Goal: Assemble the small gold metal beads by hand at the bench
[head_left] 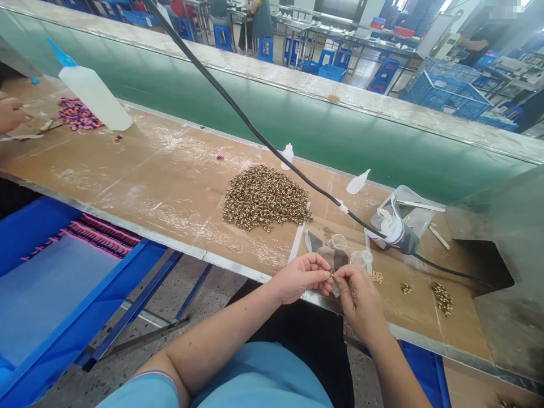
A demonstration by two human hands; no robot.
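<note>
Above the table's front edge, my left hand (304, 277) pinches a small gold-coloured piece (331, 276) between thumb and fingers. My right hand (359, 292) meets it from the right, its thumb and forefinger closed at the same piece. Beyond my left hand lies a large heap of small gold and dark pieces (266, 198). To the right of my hands are small pale beads (377, 277), a few gold pieces (406, 288) and a small pile of gold pieces (442, 299). Clear round dishes (361, 259) sit just behind my hands.
A black cable (238, 110) crosses the view to a dark device (397, 238) by a clear bag. Small white bottles (358, 182) lie near the back edge. At left are a large bottle (96, 96), purple-orange pieces (76, 113), another person's hand (11, 115) and a blue tray (123, 272).
</note>
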